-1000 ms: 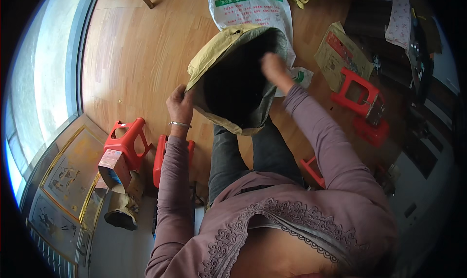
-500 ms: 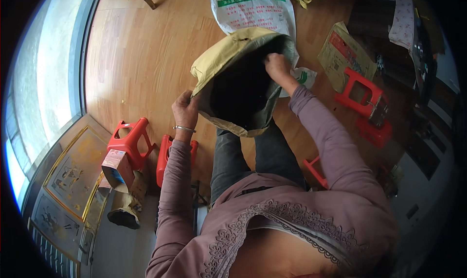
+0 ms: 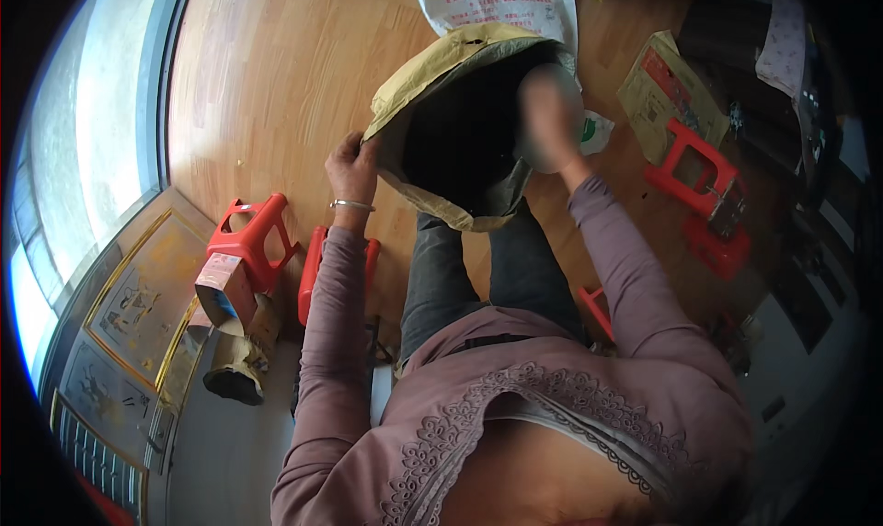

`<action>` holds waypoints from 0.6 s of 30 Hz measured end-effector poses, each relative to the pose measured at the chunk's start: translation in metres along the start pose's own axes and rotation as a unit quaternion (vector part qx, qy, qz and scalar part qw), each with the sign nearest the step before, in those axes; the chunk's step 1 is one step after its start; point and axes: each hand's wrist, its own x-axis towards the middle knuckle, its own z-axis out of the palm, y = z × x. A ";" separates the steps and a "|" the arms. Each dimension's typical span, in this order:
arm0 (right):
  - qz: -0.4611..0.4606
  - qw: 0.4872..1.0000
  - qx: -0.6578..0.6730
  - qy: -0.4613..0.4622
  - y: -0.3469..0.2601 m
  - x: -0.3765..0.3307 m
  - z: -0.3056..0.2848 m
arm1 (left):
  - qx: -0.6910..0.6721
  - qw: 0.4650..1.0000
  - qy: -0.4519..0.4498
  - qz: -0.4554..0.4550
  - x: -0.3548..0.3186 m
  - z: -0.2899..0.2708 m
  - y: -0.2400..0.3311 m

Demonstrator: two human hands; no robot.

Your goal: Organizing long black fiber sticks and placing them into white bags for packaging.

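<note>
A large yellow-tan sack (image 3: pixel 441 52) hangs in front of my legs, its wide mouth turned up toward me. The inside is very dark, with a greyish lining along the edge, and I cannot make out any contents. My left hand (image 3: pixel 351 169) is closed on the left edge of the sack's mouth, thumb and fingers pinching the rim. At the right edge of the mouth is my right hand (image 3: pixel 550 121). It is blurred, so its fingers and whether they grip the rim do not show.
A white printed bag (image 3: pixel 501 2) lies on the wooden floor beyond the sack. Red stools stand at left (image 3: pixel 253 245) and right (image 3: pixel 690 163). Beside the left stool are a small box (image 3: pixel 223 287) and a brown paper bag (image 3: pixel 235 379). Flattened packaging (image 3: pixel 671 94) lies at right.
The floor and stools sit slightly higher in view. My right hand, earlier a clear fist over the sack's right rim, is now blurred and a little farther right. My left hand keeps its grip.
</note>
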 end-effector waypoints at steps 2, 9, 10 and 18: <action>-0.054 0.991 -0.012 -0.121 -0.025 -0.038 0.025 | -0.066 0.998 -0.007 0.018 -0.001 0.002 -0.001; -0.130 0.950 -0.161 -0.234 -0.073 -0.053 0.089 | 0.015 0.999 -0.018 0.042 -0.010 0.001 0.020; -0.132 0.921 -0.210 -0.300 -0.069 -0.040 0.095 | 0.038 0.998 -0.020 0.042 -0.010 0.002 0.024; -0.070 0.970 -0.170 -0.161 -0.023 -0.043 0.077 | 0.036 0.997 -0.001 0.075 -0.008 0.013 0.034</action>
